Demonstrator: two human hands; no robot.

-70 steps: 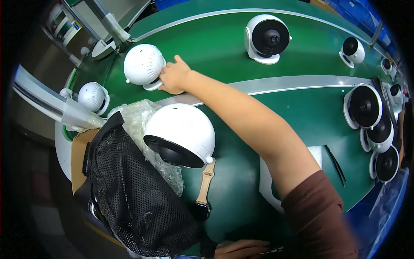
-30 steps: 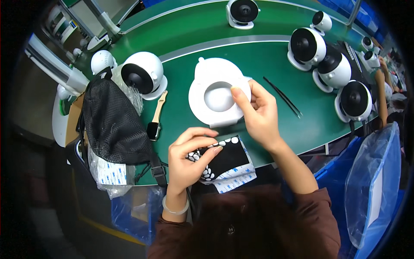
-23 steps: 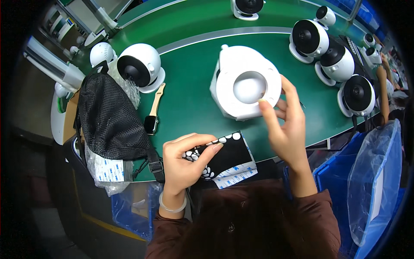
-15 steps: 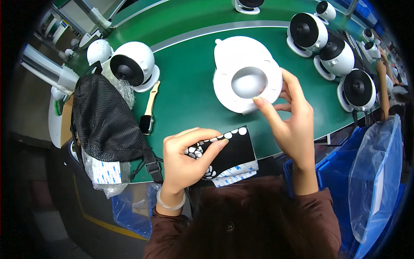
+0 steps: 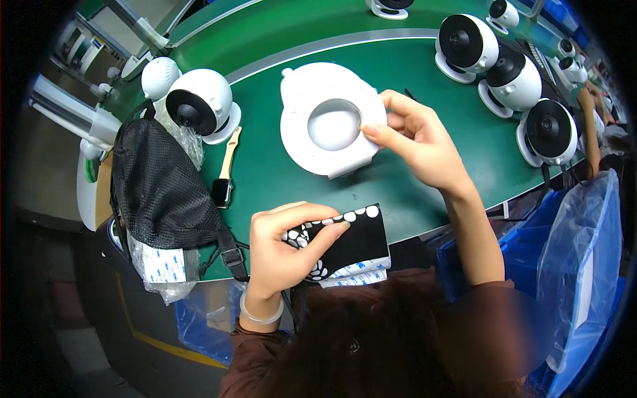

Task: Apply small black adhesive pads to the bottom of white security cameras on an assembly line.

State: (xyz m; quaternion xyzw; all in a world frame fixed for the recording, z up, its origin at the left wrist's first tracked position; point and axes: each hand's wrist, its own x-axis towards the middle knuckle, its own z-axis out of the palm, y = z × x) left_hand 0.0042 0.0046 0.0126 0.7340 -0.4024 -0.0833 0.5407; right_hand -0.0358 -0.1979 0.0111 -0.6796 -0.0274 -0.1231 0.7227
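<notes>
My left hand (image 5: 282, 249) is closed on a black sheet (image 5: 358, 240) with white round stickers along its edges, thumb on top. White backing paper printed in blue shows folded at its lower edge. My right hand (image 5: 424, 149) pinches the rim of a white round camera base (image 5: 298, 129), its thumb at the central opening. The base faces up, tilted over the green table, with a small knob at its upper left. Whatever lies beneath it is mostly hidden.
A black mesh bag (image 5: 162, 182) lies at the left beside a smartwatch (image 5: 223, 191) with a beige strap. White cameras with black fronts stand at the back left (image 5: 206, 99) and the right (image 5: 551, 129). Blue bins (image 5: 524, 255) with plastic liners sit at the lower right.
My right hand has carried the white camera base to the left and turned it slightly. My left hand still holds the black sticker sheet in nearly the same place.
</notes>
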